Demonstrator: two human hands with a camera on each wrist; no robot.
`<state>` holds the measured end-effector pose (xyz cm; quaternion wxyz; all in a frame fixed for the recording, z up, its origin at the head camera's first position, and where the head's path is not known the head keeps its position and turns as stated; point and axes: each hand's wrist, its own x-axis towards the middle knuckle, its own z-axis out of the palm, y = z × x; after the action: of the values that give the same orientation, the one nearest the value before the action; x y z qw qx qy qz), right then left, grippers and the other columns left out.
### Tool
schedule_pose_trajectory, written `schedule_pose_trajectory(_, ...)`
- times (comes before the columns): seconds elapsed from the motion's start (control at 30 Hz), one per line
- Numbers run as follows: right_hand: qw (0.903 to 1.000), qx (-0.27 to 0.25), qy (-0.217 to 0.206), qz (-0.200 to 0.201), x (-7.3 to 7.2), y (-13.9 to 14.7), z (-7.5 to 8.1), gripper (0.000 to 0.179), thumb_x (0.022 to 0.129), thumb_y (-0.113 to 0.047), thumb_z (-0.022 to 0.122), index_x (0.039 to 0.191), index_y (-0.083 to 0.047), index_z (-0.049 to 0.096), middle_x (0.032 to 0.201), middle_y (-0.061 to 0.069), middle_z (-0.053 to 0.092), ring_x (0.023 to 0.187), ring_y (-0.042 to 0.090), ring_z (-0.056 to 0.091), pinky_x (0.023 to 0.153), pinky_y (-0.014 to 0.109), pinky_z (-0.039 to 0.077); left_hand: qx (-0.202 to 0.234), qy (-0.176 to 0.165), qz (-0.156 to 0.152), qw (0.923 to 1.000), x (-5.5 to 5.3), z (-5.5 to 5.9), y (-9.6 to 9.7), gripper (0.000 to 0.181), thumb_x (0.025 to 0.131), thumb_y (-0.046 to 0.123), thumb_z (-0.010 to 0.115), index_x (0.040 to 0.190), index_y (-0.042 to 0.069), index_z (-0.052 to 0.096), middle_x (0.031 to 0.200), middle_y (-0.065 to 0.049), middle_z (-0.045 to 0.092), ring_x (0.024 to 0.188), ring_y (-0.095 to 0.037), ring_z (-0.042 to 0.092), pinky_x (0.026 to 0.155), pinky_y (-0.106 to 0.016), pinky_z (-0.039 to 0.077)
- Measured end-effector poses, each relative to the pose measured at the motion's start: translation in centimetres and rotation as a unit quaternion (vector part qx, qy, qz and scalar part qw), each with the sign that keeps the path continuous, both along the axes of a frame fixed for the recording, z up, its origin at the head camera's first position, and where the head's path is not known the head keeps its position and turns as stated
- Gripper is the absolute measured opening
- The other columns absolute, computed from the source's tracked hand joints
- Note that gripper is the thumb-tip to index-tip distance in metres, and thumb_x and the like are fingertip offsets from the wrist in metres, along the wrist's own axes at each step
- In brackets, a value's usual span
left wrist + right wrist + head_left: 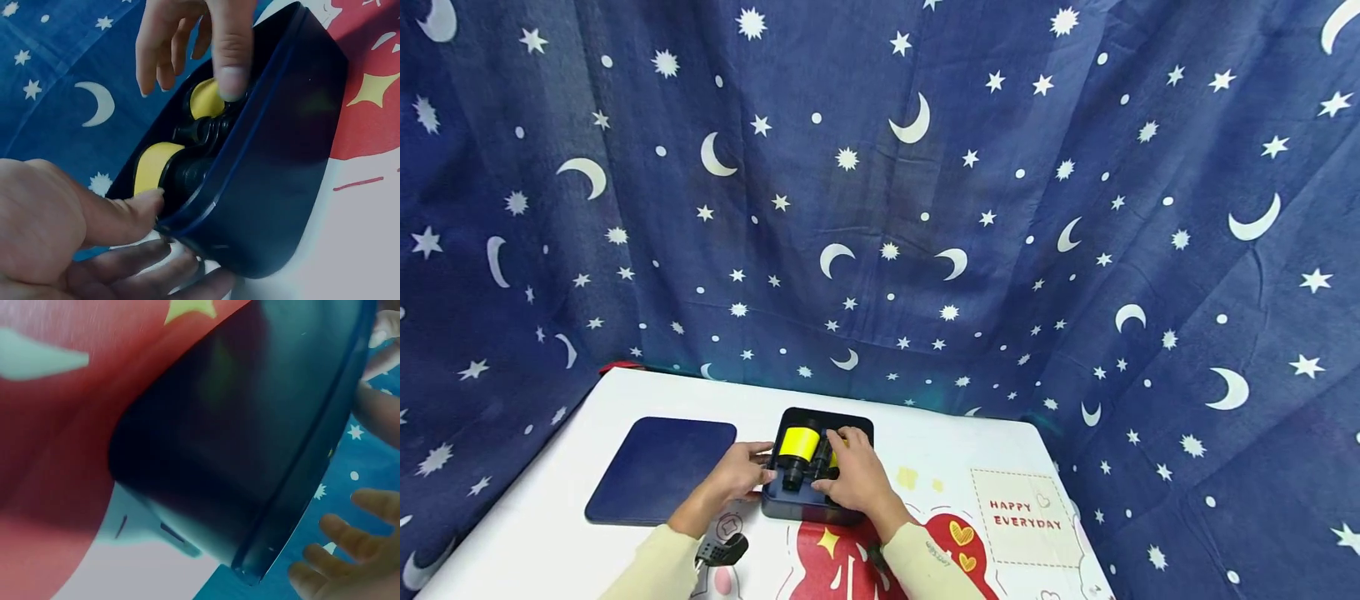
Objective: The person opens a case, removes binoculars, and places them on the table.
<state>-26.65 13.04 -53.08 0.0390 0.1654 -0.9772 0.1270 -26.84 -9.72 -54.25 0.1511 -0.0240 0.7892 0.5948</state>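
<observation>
A pair of black and yellow binoculars point(800, 443) lies inside a dark blue rectangular box point(814, 510). At the box's left side is my left hand point(735, 473); its thumb point(140, 215) lies over the rim by a yellow barrel while the fingers point(144, 275) lie along the outside wall. My right hand point(861, 475) is over the right half of the binoculars, partly hiding them. Its thumb point(231, 75) points down beside the farther yellow barrel. In the right wrist view, that hand's fingers point(340, 540) are spread loosely beyond the rim.
A flat dark blue lid point(662, 471) lies left of the box on the white printed tablecloth point(955, 458). Behind the table hangs a blue curtain point(850, 208) with moons and stars. A printed "HAPPY EVERYDAY" panel point(1026, 521) is at the right.
</observation>
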Motion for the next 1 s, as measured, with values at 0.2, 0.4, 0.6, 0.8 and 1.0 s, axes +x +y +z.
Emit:
schedule_pose_trajectory(0.2,0.9929,0.111,0.027,0.034,-1.2,-0.8,-0.3,0.097,0.08,-0.062,0.082,0.156,-0.014,0.047,0.153,0.009,0.054,0.149,0.033,0.043,0.123,0.05,0.038,0.029,-0.001,0.002,0.9996,0.2,-0.6,-0.6,0.063,0.094,-0.009,0.066,0.152,-0.013,0.04,0.137,-0.041,0.058,0.113,-0.041,0.071,0.084,-0.065,0.059)
schedule_pose_trajectory(0.4,0.9887,0.147,0.0,0.03,-2.2,-0.7,-0.8,0.104,0.075,-0.069,0.081,0.157,-0.014,0.045,0.155,0.007,0.052,0.15,0.032,0.041,0.126,0.052,0.034,0.041,-0.002,0.006,0.9991,0.2,-0.8,-0.2,0.063,0.094,-0.009,0.067,0.151,-0.011,0.043,0.134,-0.039,0.062,0.112,-0.041,0.071,0.084,-0.066,0.059)
schedule_pose_trajectory(0.6,0.9892,0.142,-0.024,0.029,-3.0,-0.6,-1.0,0.104,0.075,-0.073,0.08,0.156,-0.016,0.046,0.154,0.005,0.055,0.15,0.032,0.041,0.127,0.057,0.03,0.045,0.001,0.017,0.9989,0.4,-0.5,0.1,0.063,0.093,-0.01,0.067,0.151,-0.009,0.045,0.132,-0.038,0.063,0.111,-0.038,0.071,0.085,-0.068,0.058)
schedule_pose_trajectory(0.8,0.9892,0.138,-0.033,0.035,-3.4,-0.6,-1.3,0.101,0.075,-0.073,0.08,0.154,-0.018,0.048,0.15,0.003,0.059,0.146,0.03,0.045,0.127,0.058,0.029,0.055,-0.002,0.022,0.9982,0.5,-0.6,0.1,0.062,0.092,-0.01,0.067,0.15,-0.009,0.046,0.133,-0.038,0.063,0.108,-0.037,0.072,0.085,-0.068,0.058)
schedule_pose_trajectory(1.0,0.9879,0.146,-0.022,0.046,-3.9,-0.6,-1.6,0.097,0.077,-0.071,0.08,0.151,-0.015,0.052,0.145,0.005,0.063,0.139,0.029,0.05,0.126,0.052,0.034,0.051,-0.004,0.029,0.9983,0.5,-0.8,0.0,0.061,0.092,-0.01,0.067,0.15,-0.008,0.047,0.134,-0.039,0.062,0.11,-0.037,0.072,0.085,-0.066,0.059)
